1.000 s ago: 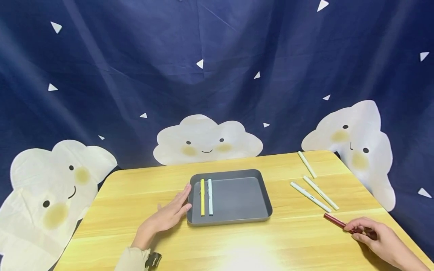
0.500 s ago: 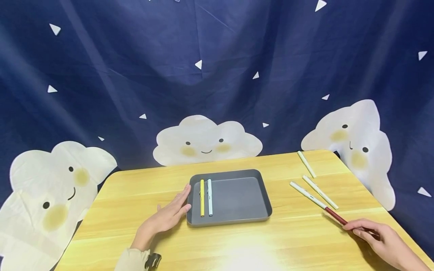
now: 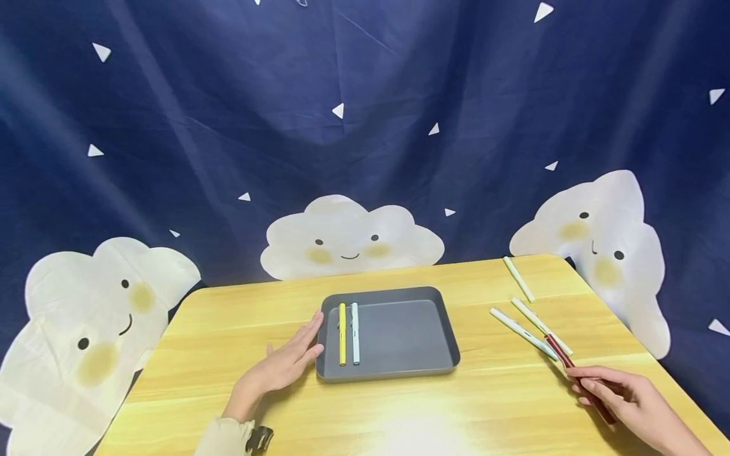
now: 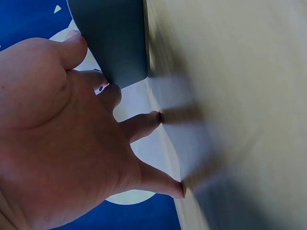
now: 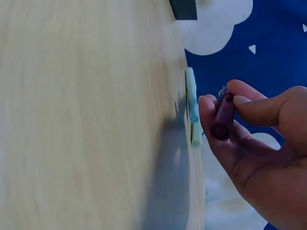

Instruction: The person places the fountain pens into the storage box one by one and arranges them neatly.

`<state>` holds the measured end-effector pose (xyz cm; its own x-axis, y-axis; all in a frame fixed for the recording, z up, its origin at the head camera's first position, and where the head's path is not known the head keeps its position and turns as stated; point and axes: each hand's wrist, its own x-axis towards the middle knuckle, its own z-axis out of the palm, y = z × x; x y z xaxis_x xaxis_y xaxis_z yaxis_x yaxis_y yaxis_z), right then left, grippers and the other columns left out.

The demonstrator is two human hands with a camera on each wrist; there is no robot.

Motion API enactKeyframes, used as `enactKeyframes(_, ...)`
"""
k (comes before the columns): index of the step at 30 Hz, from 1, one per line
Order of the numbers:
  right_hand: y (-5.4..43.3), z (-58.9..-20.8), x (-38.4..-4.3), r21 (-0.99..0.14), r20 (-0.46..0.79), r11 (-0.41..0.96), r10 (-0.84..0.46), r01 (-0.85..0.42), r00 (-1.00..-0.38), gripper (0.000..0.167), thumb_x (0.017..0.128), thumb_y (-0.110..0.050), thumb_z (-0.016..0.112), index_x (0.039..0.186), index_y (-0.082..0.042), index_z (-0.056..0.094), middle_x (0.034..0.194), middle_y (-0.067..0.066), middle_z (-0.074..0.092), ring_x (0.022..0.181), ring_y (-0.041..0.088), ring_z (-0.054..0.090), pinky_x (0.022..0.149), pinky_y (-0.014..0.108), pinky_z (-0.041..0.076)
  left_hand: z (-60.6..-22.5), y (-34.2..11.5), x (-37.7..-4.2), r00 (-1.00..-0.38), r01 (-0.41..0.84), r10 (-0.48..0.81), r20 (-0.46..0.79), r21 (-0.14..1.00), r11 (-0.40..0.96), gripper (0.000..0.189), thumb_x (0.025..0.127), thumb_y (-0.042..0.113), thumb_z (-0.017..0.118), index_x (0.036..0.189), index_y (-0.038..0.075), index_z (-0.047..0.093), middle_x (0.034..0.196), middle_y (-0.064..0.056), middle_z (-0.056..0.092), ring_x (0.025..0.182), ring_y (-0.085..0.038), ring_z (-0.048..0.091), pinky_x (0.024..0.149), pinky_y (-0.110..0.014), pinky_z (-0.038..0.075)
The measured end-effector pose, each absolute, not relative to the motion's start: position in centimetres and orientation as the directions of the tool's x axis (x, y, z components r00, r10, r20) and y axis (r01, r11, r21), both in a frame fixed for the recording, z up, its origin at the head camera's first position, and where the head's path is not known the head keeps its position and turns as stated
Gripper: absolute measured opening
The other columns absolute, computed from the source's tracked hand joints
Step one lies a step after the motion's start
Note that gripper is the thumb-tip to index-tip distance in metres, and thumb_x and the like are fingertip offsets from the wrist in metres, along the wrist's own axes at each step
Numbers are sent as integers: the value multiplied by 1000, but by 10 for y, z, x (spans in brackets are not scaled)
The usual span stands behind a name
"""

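My right hand (image 3: 624,392) pinches a dark red pen (image 3: 560,352) between thumb and fingers, and its far end overlaps the pale pens in the head view. In the right wrist view, the red pen (image 5: 223,120) is held above the table with one end facing the camera. My left hand (image 3: 279,367) rests with extended fingers at the left wall of a dark grey tray (image 3: 405,342). Inside that tray, a yellow pen (image 3: 342,339) and a pale blue-white pen (image 3: 356,339) lie side by side along the left. In the left wrist view two fingertips reach the tabletop beside the tray (image 4: 120,43).
Beyond my right hand lie a pale bluish pen (image 3: 515,324), a pale greenish pen (image 3: 530,313) and another pale pen (image 3: 519,278) farther back. The wooden table (image 3: 245,316) ends at a dark blue curtain (image 3: 388,152) with white clouds.
My right hand has lifted the red pen off the table and turned it, so its far end points more steeply away and overlaps the pale pens. The left hand and tray stay put.
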<state>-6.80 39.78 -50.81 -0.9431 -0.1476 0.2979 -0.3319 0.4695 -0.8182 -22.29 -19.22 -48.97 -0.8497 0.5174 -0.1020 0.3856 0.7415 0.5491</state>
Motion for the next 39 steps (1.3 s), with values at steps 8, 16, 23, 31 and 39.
enactKeyframes(8, 385, -499, -67, -805, 269, 524, -98, -279, -958, 28, 95, 12, 63, 121, 6, 71, 112, -6, 76, 89, 4, 72, 66, 23, 59, -488, -190, -224, -846, 381, 520, -116, 551, 742, 66, 112, 40, 38, 167, 21, 6, 172, 0, 4, 155, -40, 13, 97, -90, -4)
enactKeyframes(16, 369, -491, -73, -875, 284, 342, -208, -342, -936, 29, 96, 18, 57, 123, 13, 65, 109, 10, 77, 81, 18, 75, 62, 33, 61, -490, -190, -225, -841, 393, 529, -113, 546, 740, 67, 112, 40, 38, 167, 20, 5, 172, 0, 2, 155, -38, 12, 96, -91, -3)
enactKeyframes(23, 349, -490, -86, -922, 299, 178, -235, -343, -925, 23, 99, 18, 50, 118, 19, 63, 103, 22, 75, 82, 28, 77, 62, 45, 60, -490, -193, -226, -846, 392, 522, -106, 540, 745, 67, 112, 40, 38, 167, 20, 5, 172, -1, 3, 155, -38, 12, 96, -91, -3)
enactKeyframes(31, 328, -485, -95, -896, 318, 256, -204, -364, -926, 25, 97, 15, 57, 121, 13, 66, 104, 13, 76, 74, 19, 74, 54, 39, 60, -488, -191, -226, -840, 399, 531, -110, 538, 743, 67, 112, 40, 37, 167, 18, 5, 172, -1, 2, 155, -40, 11, 95, -91, -3)
enactKeyframes(39, 311, -483, -103, -868, 360, 290, -193, -403, -913, 26, 93, 15, 63, 118, 11, 69, 102, 21, 76, 77, 23, 75, 62, 31, 60, -489, -192, -224, -844, 392, 525, -112, 539, 745, 67, 112, 40, 38, 167, 19, 5, 172, 0, 3, 155, -38, 11, 96, -91, -3)
